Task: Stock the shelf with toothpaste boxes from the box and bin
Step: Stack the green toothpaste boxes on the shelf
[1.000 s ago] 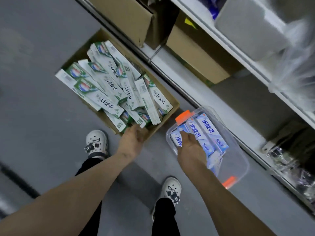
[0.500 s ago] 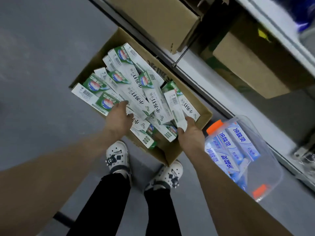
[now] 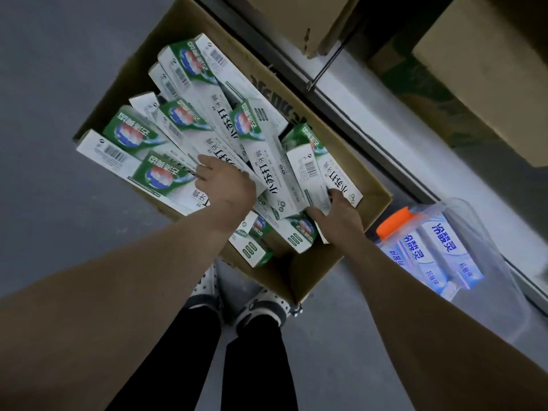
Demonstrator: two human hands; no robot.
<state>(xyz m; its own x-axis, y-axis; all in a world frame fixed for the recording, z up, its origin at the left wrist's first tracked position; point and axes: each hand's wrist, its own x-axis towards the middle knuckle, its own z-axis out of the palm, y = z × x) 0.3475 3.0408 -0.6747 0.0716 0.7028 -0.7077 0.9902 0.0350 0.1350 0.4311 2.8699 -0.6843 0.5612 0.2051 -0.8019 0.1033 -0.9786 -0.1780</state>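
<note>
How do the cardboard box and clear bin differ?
The cardboard box is opaque brown, piled with green toothpaste boxes; the clear bin is transparent, holding fewer blue toothpaste boxes. The left hand and right hand are in the cardboard box, neither in the clear bin. Both containers sit on the floor.

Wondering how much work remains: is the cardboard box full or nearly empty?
Quite full: green-and-white toothpaste boxes lie heaped across the cardboard box, hiding most of its bottom.

A grey floor lies dimly lit beside a low white shelf bearing brown cartons.
</note>
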